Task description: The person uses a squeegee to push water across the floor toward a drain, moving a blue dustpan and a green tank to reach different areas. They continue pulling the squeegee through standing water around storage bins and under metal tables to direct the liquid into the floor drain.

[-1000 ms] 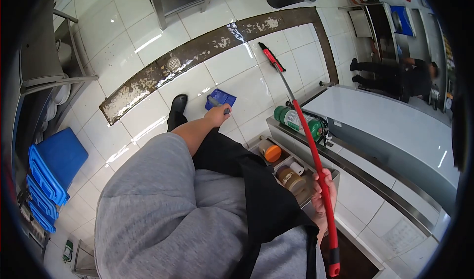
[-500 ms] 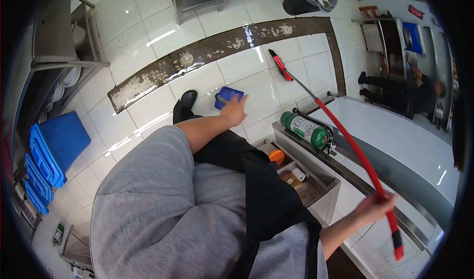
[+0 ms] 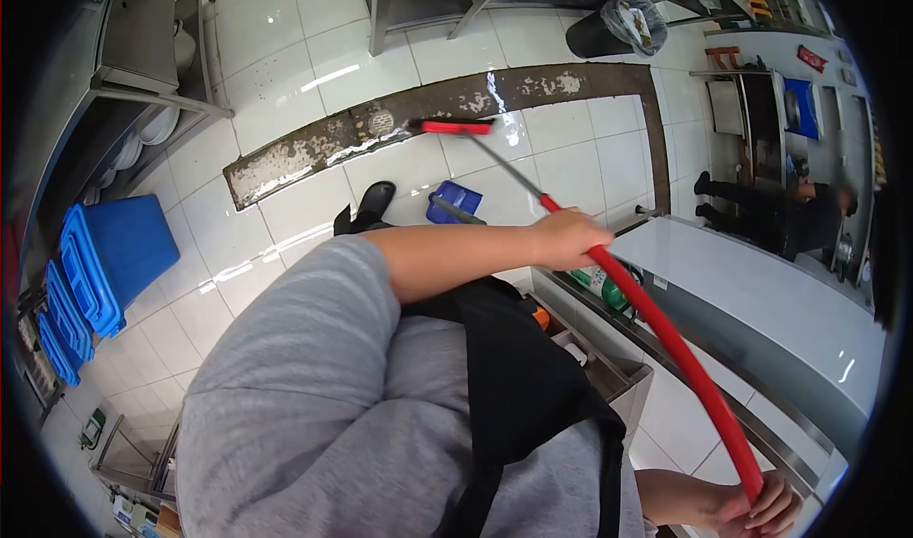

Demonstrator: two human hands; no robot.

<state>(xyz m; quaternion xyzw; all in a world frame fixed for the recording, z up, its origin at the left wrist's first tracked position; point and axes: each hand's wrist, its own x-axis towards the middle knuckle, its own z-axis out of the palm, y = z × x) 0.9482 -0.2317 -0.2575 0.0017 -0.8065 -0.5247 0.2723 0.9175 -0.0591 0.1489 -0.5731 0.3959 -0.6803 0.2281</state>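
My left hand [image 3: 568, 238] grips the red handle of a long broom [image 3: 656, 324] near its middle. My right hand [image 3: 761, 509] holds the same handle at its lower end, at the bottom right. The broom's red head [image 3: 456, 127] rests on the white tiled floor against the dark drain strip [image 3: 428, 110]. A blue dustpan [image 3: 455, 201] stands on the floor by my black shoe [image 3: 373, 198], with no hand on it.
A steel counter [image 3: 761, 291] runs along the right, with a green extinguisher [image 3: 597, 284] and a tray of jars below it. Blue bins [image 3: 109, 257] are stacked at left. A black trash bin [image 3: 613, 24] stands far back. Another person [image 3: 780, 210] stands at the far right.
My left hand let go of the dustpan and took the broom handle. My right hand slid down to the handle's end. The broom head swung left onto the drain strip.
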